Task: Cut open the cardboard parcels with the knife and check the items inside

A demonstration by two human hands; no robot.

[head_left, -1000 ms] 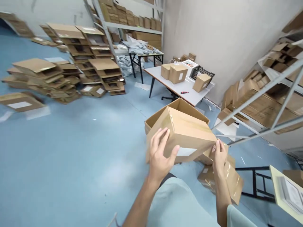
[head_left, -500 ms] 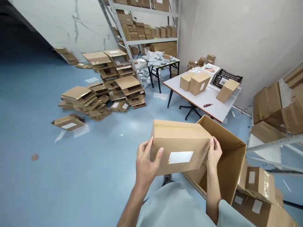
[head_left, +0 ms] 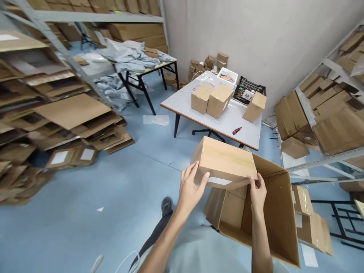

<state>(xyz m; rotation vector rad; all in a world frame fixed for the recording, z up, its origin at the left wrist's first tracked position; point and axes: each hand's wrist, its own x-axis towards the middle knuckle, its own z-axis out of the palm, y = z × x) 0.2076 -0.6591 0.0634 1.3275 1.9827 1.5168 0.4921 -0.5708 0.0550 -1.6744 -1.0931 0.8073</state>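
A brown cardboard box (head_left: 227, 157) with a taped top and a white label on its near side is held up between my two hands. My left hand (head_left: 192, 187) grips its left end, thumb on the near side and fingers around the corner. At the right end, my right hand (head_left: 258, 189) pinches the lower corner. Below and to the right stands a large open carton (head_left: 273, 212); the held box overlaps its far left edge in view. What I can see of the carton's inside is bare cardboard.
A white table (head_left: 182, 100) ahead carries boxes (head_left: 218, 100), a red utility knife (head_left: 237, 131) and a black crate (head_left: 250, 89). Flattened cartons (head_left: 71, 117) are piled at left. Taped boxes (head_left: 311, 227) and a loaded shelf (head_left: 324, 163) stand at right.
My view has swung right and closer to the table. The held box has tipped, showing more of its top, and both hands still hold it.
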